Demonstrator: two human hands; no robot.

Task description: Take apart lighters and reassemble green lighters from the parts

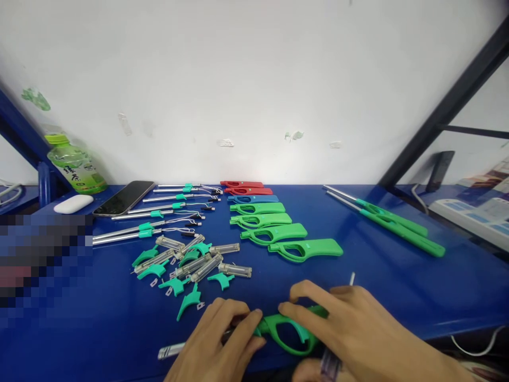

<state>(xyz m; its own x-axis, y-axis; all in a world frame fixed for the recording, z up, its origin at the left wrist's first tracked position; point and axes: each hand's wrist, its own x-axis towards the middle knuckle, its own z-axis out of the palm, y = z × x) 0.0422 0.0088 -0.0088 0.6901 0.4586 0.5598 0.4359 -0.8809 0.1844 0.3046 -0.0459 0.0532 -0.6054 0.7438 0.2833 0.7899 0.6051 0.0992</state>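
Near the front edge of the blue table, a green lighter handle (272, 321) lies between my two hands, its loop facing me. A teal trigger (302, 332) shows inside the loop. My left hand (220, 342) is closed around the front end of the lighter, where a metal tube (170, 350) sticks out to the left. My right hand (353, 323) grips the rear of the handle with thumb and fingers. Below the right palm a clear fuel tank (331, 365) is partly visible. A thin pale rod tip (352, 278) pokes up behind that hand.
Green handle shells (322, 248), a blue one (254, 199) and red ones (246, 191) form a column. Leftward lie wired metal tubes (119, 236), clear tanks (207, 268) and teal triggers (190, 301). Two long lighters (405, 232) lie right. A phone (125, 198) and bottle (77, 167) stand left.
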